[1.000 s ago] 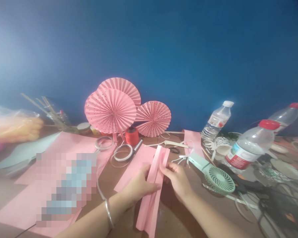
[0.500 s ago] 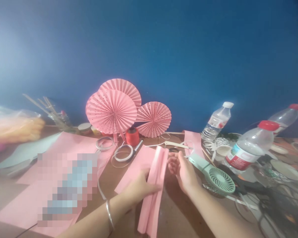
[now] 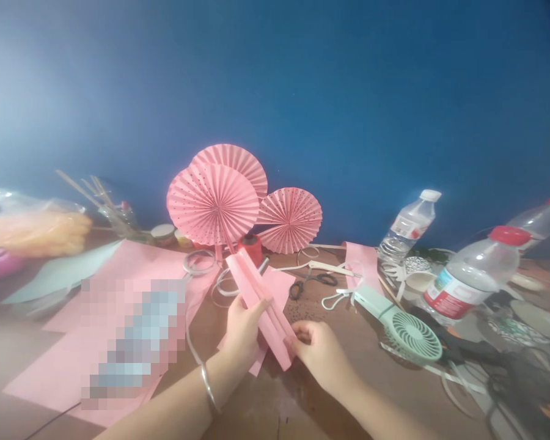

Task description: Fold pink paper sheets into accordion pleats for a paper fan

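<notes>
Both hands hold a pleated strip of pink paper [image 3: 256, 296] lifted off the brown table [image 3: 330, 391] and tilted up to the left. My left hand [image 3: 242, 327], with a silver bangle on the wrist, grips the strip near its middle. My right hand [image 3: 318, 354] pinches the strip's lower end. Another sheet of pink paper [image 3: 282, 284] lies flat beneath the strip. Three finished pink paper fans [image 3: 213, 205] stand against the blue wall behind.
Large pink sheets [image 3: 119, 269] cover the left of the table. A red spool [image 3: 252, 244], tape rolls [image 3: 197, 261] and scissors [image 3: 311, 280] lie behind my hands. At right are a mint hand-held fan [image 3: 401, 333], three water bottles [image 3: 472, 275] and dark clutter. A bag [image 3: 32, 229] sits far left.
The pleated strip lay lengthwise under both hands; now it is lifted and swung up to the left. My right hand let go briefly, then took hold of its lower end.
</notes>
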`<state>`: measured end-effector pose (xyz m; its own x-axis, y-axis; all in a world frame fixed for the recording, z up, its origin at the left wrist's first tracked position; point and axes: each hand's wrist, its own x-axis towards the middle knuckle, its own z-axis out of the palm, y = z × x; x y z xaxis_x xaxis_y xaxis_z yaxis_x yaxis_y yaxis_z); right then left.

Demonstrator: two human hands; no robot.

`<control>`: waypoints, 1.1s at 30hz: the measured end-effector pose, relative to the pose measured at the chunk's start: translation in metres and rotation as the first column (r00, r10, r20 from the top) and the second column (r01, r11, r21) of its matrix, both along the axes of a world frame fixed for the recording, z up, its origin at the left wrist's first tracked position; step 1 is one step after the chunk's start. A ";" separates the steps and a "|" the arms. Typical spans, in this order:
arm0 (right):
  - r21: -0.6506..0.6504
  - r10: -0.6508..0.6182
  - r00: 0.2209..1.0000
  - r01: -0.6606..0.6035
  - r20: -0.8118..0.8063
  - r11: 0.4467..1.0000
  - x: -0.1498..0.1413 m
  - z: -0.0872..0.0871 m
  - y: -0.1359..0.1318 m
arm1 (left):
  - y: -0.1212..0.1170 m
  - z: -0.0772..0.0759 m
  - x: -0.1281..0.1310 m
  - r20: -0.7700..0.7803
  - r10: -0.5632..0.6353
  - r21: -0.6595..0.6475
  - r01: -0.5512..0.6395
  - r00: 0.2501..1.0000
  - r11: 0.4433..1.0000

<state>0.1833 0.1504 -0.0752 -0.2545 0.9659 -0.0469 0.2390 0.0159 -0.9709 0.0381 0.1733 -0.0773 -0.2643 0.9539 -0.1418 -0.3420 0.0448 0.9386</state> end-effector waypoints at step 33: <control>0.374 -0.225 0.968 0.170 0.108 0.912 0.013 0.000 0.008 | -0.014 0.009 0.012 0.231 -0.424 0.109 0.409 0.876 0.906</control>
<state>0.1961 0.1582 -0.0755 -0.0740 0.9539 0.2907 0.4112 0.2948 -0.8625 0.0506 0.1595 -0.0680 0.1951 0.9762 -0.0945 -0.5204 0.1848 0.8337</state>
